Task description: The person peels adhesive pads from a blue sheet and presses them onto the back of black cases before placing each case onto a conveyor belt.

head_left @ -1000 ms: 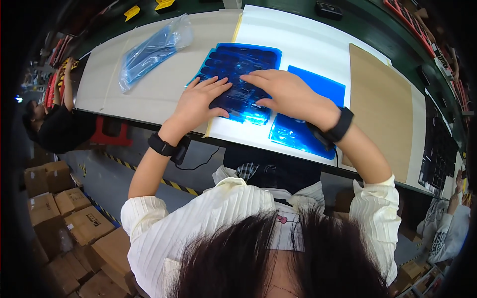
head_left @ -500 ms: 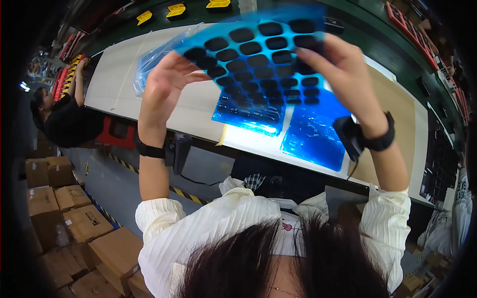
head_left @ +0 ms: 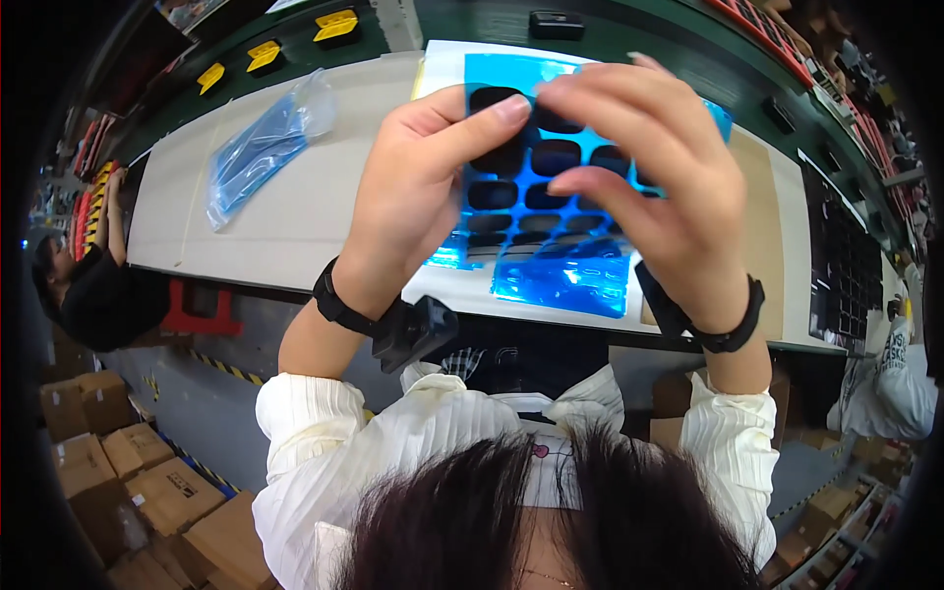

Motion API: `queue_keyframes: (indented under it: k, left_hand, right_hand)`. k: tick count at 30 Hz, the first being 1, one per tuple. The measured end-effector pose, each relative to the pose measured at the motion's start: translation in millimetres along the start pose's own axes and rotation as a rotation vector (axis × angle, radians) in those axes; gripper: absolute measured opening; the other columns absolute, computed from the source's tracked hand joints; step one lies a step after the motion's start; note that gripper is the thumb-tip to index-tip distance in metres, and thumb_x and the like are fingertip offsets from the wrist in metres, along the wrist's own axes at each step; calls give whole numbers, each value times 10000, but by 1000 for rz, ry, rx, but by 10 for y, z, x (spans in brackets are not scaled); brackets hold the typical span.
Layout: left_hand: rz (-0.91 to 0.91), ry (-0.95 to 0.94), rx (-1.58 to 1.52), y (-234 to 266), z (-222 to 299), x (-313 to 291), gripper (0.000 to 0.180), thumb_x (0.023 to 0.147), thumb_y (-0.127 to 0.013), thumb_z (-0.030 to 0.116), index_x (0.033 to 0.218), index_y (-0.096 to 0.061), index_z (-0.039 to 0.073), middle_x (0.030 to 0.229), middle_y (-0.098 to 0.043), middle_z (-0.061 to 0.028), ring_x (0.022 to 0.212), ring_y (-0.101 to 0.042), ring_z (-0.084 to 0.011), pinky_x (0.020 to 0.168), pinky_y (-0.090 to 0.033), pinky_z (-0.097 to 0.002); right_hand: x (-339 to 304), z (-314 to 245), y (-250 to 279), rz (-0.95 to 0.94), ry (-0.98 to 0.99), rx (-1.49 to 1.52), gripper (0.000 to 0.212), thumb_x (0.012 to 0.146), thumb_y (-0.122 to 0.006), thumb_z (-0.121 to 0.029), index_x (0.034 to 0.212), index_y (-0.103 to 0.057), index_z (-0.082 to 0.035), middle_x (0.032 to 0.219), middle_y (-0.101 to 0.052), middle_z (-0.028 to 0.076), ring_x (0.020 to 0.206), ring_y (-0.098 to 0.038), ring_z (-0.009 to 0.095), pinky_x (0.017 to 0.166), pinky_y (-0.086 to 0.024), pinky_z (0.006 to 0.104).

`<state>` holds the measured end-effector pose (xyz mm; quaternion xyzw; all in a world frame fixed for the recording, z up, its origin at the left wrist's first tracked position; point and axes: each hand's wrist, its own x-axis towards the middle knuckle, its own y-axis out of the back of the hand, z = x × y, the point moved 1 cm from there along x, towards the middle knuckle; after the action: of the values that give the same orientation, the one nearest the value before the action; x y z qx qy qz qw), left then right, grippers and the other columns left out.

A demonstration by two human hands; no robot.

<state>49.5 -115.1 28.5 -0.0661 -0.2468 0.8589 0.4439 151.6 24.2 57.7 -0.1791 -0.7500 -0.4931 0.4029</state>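
Note:
A blue film sheet (head_left: 506, 69) with rows of black rounded pads (head_left: 556, 157) is held up over the table. My left hand (head_left: 418, 167) grips its left edge, the thumb pressed on the front beside a pad and the fingers mostly hidden behind. My right hand (head_left: 674, 162) hovers in front of the sheet's right part. Its thumb and fingers are curved but apart, and I see nothing between them. Beneath, shiny blue sheets (head_left: 565, 280) lie on the table, partly covered by the raised one. Black wrist straps with small devices are on both wrists.
A clear plastic bag (head_left: 261, 162) with blue sheets inside lies on the left of the table (head_left: 177, 187). Small yellow boxes (head_left: 264, 57) and a black box (head_left: 557, 25) stand at the back. A black gridded tray (head_left: 846, 261) sits right. A co-worker (head_left: 108, 285) is far left; cartons (head_left: 177, 492) are stacked below.
The sheet has come down and toward me, now steadier. My left hand shifted right with its thumb on the front. My right hand let go of the upper right edge, fingers now apart.

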Motion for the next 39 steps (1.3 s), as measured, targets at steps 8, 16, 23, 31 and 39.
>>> queue_keyframes:
  k: [8, 16, 23, 31, 39]
  left_hand:
    - [-94, 304, -121, -119, -148, 104, 208, 814, -561, 167, 947, -566, 7, 844, -612, -52, 753, -577, -99, 704, -455, -225]
    - [-10, 208, -96, -59, -316, 245, 173, 832, -537, 181, 918, -564, 33, 874, -608, -43, 800, -560, -92, 746, -425, -217]
    - [-229, 195, -255, -78, -301, 267, 177, 852, -508, 183, 925, -555, 28, 852, -599, -38, 844, -525, -91, 786, -397, -239]
    - [23, 363, -368, -150, -440, 372, 190, 871, -475, 185, 961, -538, 30, 912, -556, -33, 805, -503, -85, 733, -403, -226]
    - [-179, 439, -566, -71, -472, 335, 295, 888, -435, 230, 1078, -468, 6, 993, -553, -66, 864, -545, -111, 793, -449, -280]
  right_hand:
    - [-157, 155, 41, 23, 39, 213, 309, 576, -708, -103, 878, -644, -87, 1002, -560, 119, 958, -521, 273, 911, -352, 377]
    - [-176, 34, 21, 127, -114, 469, 413, 593, -701, -44, 990, -594, -82, 966, -574, 132, 978, -521, 258, 969, -278, 438]
    - [-254, 129, -88, -60, -49, 164, 567, 576, -720, -36, 1106, -524, -69, 996, -573, 132, 990, -524, 269, 983, -259, 459]
    - [-170, 227, 3, 139, -15, 226, 964, 638, -667, 35, 1350, -46, -154, 1149, -489, 196, 936, -556, 239, 955, -313, 441]
    - [-236, 245, -78, -51, -18, 243, 1043, 655, -670, 18, 1334, 89, -205, 1154, -461, 248, 797, -610, 219, 914, -365, 448]
